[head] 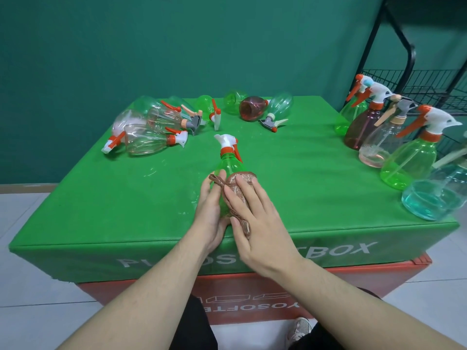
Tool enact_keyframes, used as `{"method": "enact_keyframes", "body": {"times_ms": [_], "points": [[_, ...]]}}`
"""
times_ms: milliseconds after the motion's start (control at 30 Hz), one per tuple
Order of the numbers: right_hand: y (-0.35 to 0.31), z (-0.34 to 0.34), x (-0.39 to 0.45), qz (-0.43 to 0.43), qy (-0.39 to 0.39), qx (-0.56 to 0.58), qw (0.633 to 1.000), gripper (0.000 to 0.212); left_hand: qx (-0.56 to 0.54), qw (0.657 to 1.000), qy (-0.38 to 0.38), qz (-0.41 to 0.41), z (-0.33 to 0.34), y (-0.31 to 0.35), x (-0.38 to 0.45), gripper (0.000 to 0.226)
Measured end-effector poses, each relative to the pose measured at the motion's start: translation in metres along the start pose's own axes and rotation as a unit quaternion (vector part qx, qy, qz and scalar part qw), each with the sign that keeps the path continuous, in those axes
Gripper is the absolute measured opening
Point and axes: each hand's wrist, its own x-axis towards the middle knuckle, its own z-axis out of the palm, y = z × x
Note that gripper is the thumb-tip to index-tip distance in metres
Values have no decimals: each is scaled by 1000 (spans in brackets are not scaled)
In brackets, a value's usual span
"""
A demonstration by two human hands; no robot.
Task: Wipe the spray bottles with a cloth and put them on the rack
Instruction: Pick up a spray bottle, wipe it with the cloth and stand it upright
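Observation:
A green spray bottle [229,165] with a white and orange trigger head lies near the front middle of the green box top, its nozzle pointing away from me. My left hand [211,208] cradles its left side and base. My right hand [255,218] lies with straight fingers on a brown cloth [238,195], pressing it against the bottle's body. Several more bottles lie on their sides at the far left [151,140] and far middle [252,108]. A black wire rack [427,84] stands at the right behind the box.
Several upright bottles [409,157] crowd the box's right edge, green, brown, clear and blue ones. The green padded box [101,198] rests on a red one above a pale tiled floor. A green wall rises behind. My shoe shows below.

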Motion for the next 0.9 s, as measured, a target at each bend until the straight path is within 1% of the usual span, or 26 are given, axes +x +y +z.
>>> {"method": "enact_keyframes", "body": {"times_ms": [167, 267, 367, 500, 600, 633, 700, 900], "points": [[-2, -6, 16, -6, 31, -5, 999, 55, 43, 999, -14, 4, -2, -4, 2, 47], [-3, -10, 30, -14, 48, -3, 999, 52, 41, 999, -28, 2, -4, -5, 4, 56], [-6, -13, 44, 9, 60, 17, 998, 52, 43, 998, -33, 13, -2, -2, 2, 52], [-6, -25, 65, 118, -5, 81, 990, 54, 44, 997, -55, 0, 0, 1, -2, 46], [-2, -30, 76, 155, -41, 96, 982, 50, 47, 997, -59, -10, 1, 2, -3, 58], [-2, -29, 77, 159, -43, 104, 981, 50, 45, 997, -59, -13, 1, 3, -3, 59], [-3, -25, 73, 158, -35, 112, 980, 50, 45, 997, -54, -16, 1, 2, -2, 52], [1, -18, 46, 115, -6, 98, 988, 58, 57, 997, -46, -10, -3, -3, 2, 44]]}}
